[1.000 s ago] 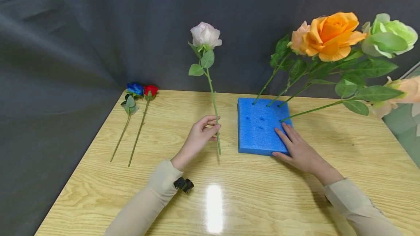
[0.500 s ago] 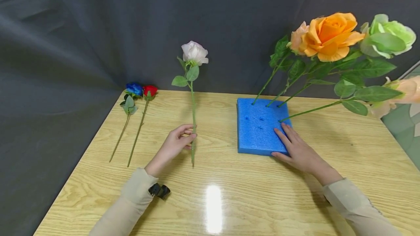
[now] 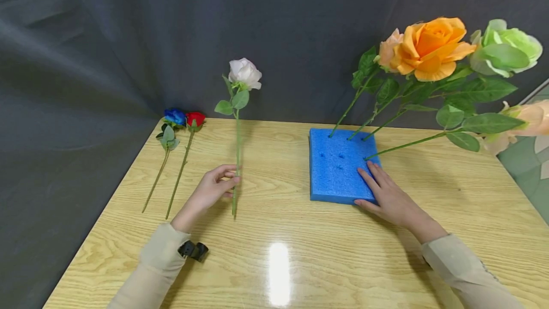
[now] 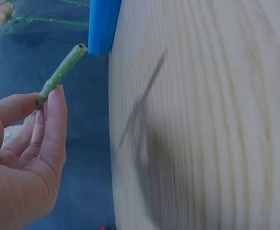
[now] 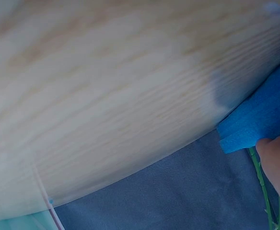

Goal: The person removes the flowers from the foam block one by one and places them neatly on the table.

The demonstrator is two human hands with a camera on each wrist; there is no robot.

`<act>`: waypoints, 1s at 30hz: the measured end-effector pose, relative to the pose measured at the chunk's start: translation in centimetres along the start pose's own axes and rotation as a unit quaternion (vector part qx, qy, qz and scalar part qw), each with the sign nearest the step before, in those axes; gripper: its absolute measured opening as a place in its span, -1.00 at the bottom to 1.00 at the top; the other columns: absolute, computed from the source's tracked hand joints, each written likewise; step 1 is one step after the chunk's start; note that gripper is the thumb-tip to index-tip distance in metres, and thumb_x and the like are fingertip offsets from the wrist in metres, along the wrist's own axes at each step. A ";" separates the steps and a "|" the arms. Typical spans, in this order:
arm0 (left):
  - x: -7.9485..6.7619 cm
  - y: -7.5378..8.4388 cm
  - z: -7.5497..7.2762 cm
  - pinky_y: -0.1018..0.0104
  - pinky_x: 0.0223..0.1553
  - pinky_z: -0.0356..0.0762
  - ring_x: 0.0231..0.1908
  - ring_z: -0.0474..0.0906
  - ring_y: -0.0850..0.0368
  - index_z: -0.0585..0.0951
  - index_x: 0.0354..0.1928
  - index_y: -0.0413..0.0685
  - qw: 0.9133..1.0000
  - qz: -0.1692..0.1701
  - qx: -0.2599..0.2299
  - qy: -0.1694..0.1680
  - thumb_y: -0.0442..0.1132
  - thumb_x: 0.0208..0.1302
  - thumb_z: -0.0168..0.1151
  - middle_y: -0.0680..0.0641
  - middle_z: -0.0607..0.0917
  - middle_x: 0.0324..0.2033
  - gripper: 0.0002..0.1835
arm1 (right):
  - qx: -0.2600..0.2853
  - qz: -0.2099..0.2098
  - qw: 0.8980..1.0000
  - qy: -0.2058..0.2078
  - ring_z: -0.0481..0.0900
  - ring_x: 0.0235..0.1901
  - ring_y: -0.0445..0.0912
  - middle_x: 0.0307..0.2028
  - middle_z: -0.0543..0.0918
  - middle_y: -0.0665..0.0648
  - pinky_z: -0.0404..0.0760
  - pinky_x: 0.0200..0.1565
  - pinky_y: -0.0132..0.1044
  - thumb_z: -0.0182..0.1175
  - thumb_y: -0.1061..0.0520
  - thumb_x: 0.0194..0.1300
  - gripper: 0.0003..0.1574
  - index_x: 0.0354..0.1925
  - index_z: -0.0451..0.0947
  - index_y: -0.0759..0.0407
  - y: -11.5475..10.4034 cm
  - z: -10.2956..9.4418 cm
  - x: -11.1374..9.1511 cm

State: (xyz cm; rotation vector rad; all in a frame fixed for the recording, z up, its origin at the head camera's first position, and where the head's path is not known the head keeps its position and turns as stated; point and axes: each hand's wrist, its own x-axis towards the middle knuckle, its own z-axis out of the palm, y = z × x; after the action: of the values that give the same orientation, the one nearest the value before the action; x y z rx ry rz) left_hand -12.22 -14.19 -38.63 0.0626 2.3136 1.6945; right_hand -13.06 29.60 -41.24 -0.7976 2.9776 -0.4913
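My left hand (image 3: 209, 190) pinches a pale pinkish-white rose (image 3: 245, 74) low on its stem, between thumb and fingers. The flower stands nearly upright, bloom at the top. In the left wrist view, the stem's cut end (image 4: 68, 63) sticks out past the fingertips, and its shadow falls on the table. On the right, a blue foam block (image 3: 334, 186) lies flat with several small holes in its top. My right hand (image 3: 392, 200) rests with spread fingers over the block's near right corner, the thumb along its front edge.
Several roses stand slanting in the block: an orange rose (image 3: 435, 49), a green rose (image 3: 508, 49) and peach ones, leaning right. A blue rose (image 3: 175, 116) and a red rose (image 3: 195, 119) lie on the wooden table (image 3: 240, 271) at left. A dark curtain (image 3: 300, 23) hangs behind.
My left hand has carried the pale rose leftward and slightly down, away from the foam block toward the blue and red roses. My right hand has stayed on the block.
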 end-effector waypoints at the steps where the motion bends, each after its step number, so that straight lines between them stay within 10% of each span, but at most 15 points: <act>1: -0.1 -0.1 -0.2 0.24 -0.17 0.70 -0.05 0.55 -0.17 0.30 0.34 -0.29 1.000 -0.003 0.001 0.000 -0.25 0.41 0.07 -0.38 0.45 0.09 -0.49 | 0.000 0.001 1.000 0.000 -0.10 0.45 0.34 0.45 -0.06 0.46 0.17 0.28 0.35 0.17 -0.19 0.30 0.02 0.47 -0.01 0.25 0.0 0.0 0.0; 15: -1.0 -1.6 -2.5 0.38 -0.24 0.67 -0.21 0.58 0.11 0.28 0.34 -0.31 0.999 -0.044 0.030 0.009 -0.23 0.42 0.07 -0.31 0.45 0.03 -0.47 | -0.002 0.002 1.000 -0.001 -0.11 0.45 0.34 0.45 -0.07 0.46 0.18 0.27 0.36 0.17 -0.20 0.30 0.03 0.47 -0.02 0.25 0.1 0.1 0.0; 30: -2.2 -3.0 -4.3 0.35 -0.23 0.69 -0.02 0.56 -0.02 0.25 0.35 -0.36 0.996 -0.074 0.058 -0.005 -0.25 0.43 0.05 -0.37 0.46 0.07 -0.46 | 0.001 0.008 1.000 -0.009 -0.13 0.46 0.33 0.47 -0.10 0.44 0.19 0.26 0.38 0.17 -0.20 0.30 0.04 0.48 -0.04 0.23 0.1 0.1 0.1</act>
State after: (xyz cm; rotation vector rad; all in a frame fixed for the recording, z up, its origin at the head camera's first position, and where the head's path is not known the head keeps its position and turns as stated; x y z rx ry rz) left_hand -10.77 -19.56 -39.84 -0.0752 2.3440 1.4863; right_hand -13.19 29.63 -41.42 -0.7722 2.9649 -0.4828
